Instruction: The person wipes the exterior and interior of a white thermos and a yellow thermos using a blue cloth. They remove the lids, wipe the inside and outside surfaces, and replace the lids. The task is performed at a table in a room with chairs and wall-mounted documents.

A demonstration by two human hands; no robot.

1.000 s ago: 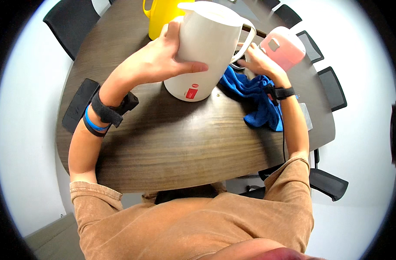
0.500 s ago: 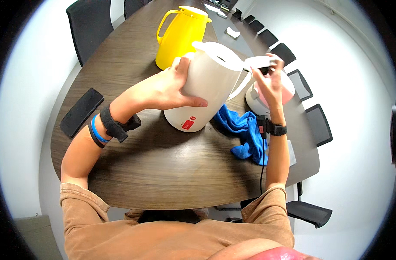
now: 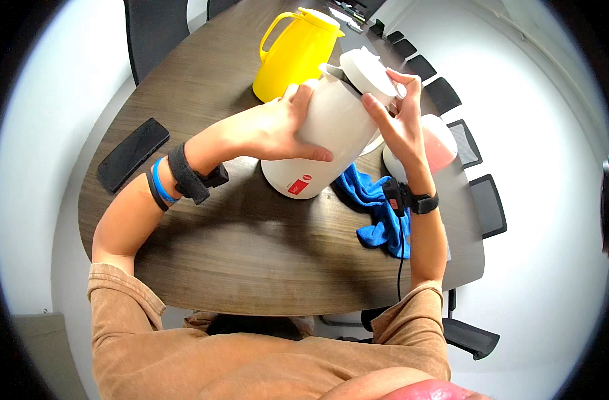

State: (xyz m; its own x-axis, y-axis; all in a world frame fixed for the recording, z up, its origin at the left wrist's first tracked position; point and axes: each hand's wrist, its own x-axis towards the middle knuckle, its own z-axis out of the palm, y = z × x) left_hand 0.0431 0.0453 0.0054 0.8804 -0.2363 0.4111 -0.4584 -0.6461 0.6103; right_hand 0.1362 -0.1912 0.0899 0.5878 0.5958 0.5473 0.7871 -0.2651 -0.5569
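A white vacuum jug (image 3: 334, 127) with a small red label stands on the dark wooden table (image 3: 251, 260) in front of me. My left hand (image 3: 278, 130) is closed around the left side of its body, thumb across the front. Over the jug's mouth, a round white lid (image 3: 366, 72) sits tilted, a dark gap showing under its edge. My right hand (image 3: 403, 117) grips this lid by its right side, thumb below and fingers above. The jug's handle is mostly hidden behind that hand.
Behind the white jug stands a yellow jug (image 3: 298, 57). A crumpled blue cloth (image 3: 381, 217) lies to the right, near a rounded white and pink object (image 3: 439, 143). At the left is a black phone (image 3: 132, 153). Black chairs (image 3: 488, 205) line the table's right side.
My right hand has brought the lid from the jug's right side up and left over its mouth. The left hand keeps its hold on the jug, and the whole view has shifted slightly.
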